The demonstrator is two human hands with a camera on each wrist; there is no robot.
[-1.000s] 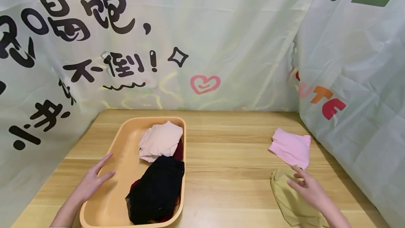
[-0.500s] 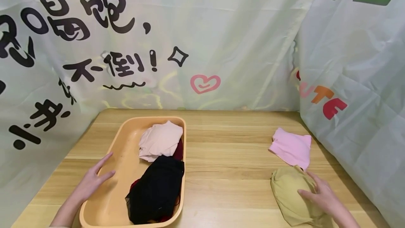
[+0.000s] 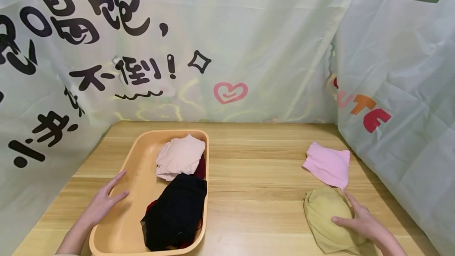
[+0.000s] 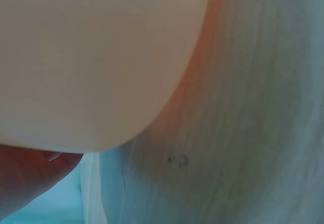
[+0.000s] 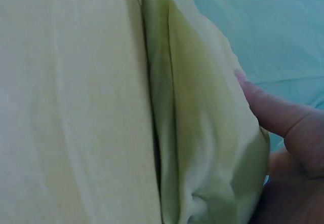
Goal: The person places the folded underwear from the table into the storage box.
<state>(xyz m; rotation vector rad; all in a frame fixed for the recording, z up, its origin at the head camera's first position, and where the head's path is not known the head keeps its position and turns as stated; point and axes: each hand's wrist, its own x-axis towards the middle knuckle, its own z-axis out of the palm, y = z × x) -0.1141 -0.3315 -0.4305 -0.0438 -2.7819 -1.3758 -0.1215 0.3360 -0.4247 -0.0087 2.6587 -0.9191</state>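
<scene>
In the head view, my left hand (image 3: pixel 101 204) lies over the left rim of an orange plastic basin (image 3: pixel 140 169), fingers and thumb extended toward its inside. Part of a finger shows against the basin's outer wall (image 4: pixel 96 67) in the left wrist view. My right hand (image 3: pixel 366 220) rests spread on a bulging olive-yellow cloth (image 3: pixel 328 216) at the table's right. Its thumb (image 5: pixel 276 107) touches the fabric in the right wrist view, where the other fingers are mostly hidden. A folded pink cloth (image 3: pixel 328 163) lies just behind the olive one.
Inside the basin, a pale pink cloth (image 3: pixel 181 155) and a black cloth (image 3: pixel 175 212) lie along the right side, with dark red fabric (image 3: pixel 200 168) showing beneath. Printed curtains (image 3: pixel 270 62) enclose the wooden table (image 3: pixel 254 177) at the back and sides.
My right hand has come down from above the olive cloth onto its right side, and the cloth's rounded bulge now shows. My left hand has stayed at the basin's rim.
</scene>
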